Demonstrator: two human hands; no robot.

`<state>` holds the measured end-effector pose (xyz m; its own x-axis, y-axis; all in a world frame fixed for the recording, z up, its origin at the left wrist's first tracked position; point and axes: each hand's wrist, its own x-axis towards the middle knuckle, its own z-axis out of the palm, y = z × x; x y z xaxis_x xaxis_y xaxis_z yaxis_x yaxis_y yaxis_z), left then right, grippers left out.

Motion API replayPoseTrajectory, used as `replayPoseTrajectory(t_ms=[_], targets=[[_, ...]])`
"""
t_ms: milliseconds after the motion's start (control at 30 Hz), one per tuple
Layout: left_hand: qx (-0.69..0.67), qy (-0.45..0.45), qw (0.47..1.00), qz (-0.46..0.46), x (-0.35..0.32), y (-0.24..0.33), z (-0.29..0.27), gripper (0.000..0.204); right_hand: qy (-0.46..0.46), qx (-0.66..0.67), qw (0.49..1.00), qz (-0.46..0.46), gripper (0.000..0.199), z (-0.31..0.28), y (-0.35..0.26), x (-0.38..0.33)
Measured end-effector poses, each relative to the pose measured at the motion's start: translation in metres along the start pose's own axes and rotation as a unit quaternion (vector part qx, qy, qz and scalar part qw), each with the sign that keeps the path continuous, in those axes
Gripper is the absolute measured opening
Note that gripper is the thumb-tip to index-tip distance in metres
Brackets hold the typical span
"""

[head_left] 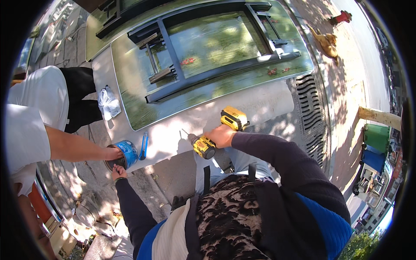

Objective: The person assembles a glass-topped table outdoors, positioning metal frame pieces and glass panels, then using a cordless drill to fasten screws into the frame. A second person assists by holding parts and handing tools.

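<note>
My right hand (222,136) grips a yellow and black cordless drill (201,145) by its handle. The drill's thin bit points away to the upper left, and its yellow battery (234,118) sits beyond my fingers. My left hand (118,171) is at the near rim of a blue round tin (128,152), fingers pinched together; what they hold is too small to make out. A co-worker's hand (113,153) reaches into the same tin from the left. Just right of the tin lies a blue utility knife (143,146).
A glass tabletop (147,113) with a dark metal frame (208,82) on it lies ahead on a pale covering (264,99). A tied white plastic bag (108,104) stands at its left. To the right are a drain grate (310,112), a dog (326,42) and a red hydrant (341,17).
</note>
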<state>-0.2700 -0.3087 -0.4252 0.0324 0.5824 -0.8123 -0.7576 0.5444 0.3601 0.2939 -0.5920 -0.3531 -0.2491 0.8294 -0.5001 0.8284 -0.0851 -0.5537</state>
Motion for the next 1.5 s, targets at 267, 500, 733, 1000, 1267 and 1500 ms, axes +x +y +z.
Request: replayPoseTrajectory(t_ms=[267, 500, 733, 1000, 1267, 1500], targets=[[-0.077, -0.282, 0.956, 0.020, -0.153, -0.199, 0.132, 0.022, 0.120, 0.235, 0.960, 0.097, 0.050, -0.025, 0.097, -0.257], [-0.225, -0.560, 0.776, -0.186, -0.305, -0.554, 0.370, 0.010, 0.328, 0.501, 0.791, 0.123, 0.052, -0.008, 0.282, -0.464], [-0.122, -0.518, 0.800, -0.278, -0.349, -0.775, 0.491, 0.015, 0.402, 0.432, 0.802, 0.092, 0.032, -0.126, 0.373, -0.596], [0.049, -0.439, 0.884, -0.151, -0.328, -0.916, 0.503, 0.029, 0.282, 0.367, 0.886, -0.032, 0.036, -0.266, 0.444, -0.568], [0.112, -0.338, 0.935, -0.012, -0.295, -0.963, 0.573, 0.025, 0.183, 0.231, 0.952, -0.078, 0.031, -0.388, 0.564, -0.505], [0.089, -0.252, 0.963, 0.038, -0.301, -0.991, 0.644, 0.024, 0.102, 0.173, 0.973, -0.118, 0.036, -0.486, 0.626, -0.450]])
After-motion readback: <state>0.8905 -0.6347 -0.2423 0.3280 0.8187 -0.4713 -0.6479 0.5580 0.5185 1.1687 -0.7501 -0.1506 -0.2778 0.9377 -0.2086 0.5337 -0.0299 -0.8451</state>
